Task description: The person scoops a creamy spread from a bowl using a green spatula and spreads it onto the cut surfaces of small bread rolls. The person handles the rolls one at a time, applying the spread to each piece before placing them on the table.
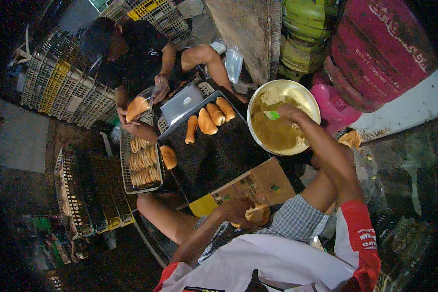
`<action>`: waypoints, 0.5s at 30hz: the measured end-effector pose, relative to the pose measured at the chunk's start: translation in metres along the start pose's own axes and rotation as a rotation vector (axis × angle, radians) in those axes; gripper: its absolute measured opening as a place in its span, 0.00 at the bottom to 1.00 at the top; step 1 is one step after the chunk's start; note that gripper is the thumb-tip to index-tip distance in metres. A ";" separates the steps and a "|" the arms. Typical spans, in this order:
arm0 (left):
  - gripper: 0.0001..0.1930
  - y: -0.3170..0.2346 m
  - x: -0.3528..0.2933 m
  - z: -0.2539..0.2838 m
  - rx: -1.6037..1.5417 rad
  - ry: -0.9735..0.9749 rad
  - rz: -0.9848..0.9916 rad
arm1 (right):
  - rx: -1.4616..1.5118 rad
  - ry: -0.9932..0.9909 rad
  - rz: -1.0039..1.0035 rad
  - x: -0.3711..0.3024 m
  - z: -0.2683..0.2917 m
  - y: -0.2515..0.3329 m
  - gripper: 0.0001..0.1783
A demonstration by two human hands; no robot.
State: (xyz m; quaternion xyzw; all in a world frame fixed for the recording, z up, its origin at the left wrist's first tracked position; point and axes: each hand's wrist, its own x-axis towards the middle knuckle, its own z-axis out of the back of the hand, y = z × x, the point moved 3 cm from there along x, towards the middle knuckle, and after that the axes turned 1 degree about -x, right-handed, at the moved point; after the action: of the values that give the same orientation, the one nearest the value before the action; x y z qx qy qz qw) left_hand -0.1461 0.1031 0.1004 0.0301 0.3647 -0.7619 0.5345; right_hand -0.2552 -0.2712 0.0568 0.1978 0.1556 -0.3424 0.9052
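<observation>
My left hand (237, 212) is closed around a bread bun (258, 214) low over my lap. Over the big pale bowl (252, 127) on the right, my right hand (289, 115) grips a small tool, perhaps a spatula (271, 115), of which a bright green part shows. Yellowish-brown spread (277, 138) coats the bowl's inside. Several long golden buns (208, 121) lie at the far side of the black tray (214, 160) in front of me. Another bun (169, 156) rests by the tray's left edge.
Opposite, a person (136, 53) holds a bun (137, 108) with clear plastic. A crate (123, 168) of stacked round breads stands left. Flattened cardboard (272, 180) lies near my knees. Gas cylinders (374, 53) and a pink container (332, 109) stand beyond the bowl; crates (53, 82) fill the left.
</observation>
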 end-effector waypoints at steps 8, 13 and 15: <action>0.28 0.010 -0.027 -0.026 -0.228 0.182 0.207 | 0.161 0.191 -0.004 0.040 -0.067 -0.018 0.10; 0.19 0.072 -0.029 -0.017 -0.564 -0.451 0.354 | 0.752 0.372 -0.119 0.015 -0.027 -0.023 0.10; 0.22 0.098 -0.032 -0.026 -0.171 -0.970 0.452 | 0.758 0.376 -0.099 0.020 -0.021 -0.007 0.10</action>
State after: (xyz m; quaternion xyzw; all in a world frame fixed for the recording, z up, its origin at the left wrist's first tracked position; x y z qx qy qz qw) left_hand -0.0595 0.1282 0.0439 -0.2909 0.1214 -0.5221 0.7925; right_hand -0.2485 -0.2774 0.0282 0.5679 0.1904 -0.3766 0.7067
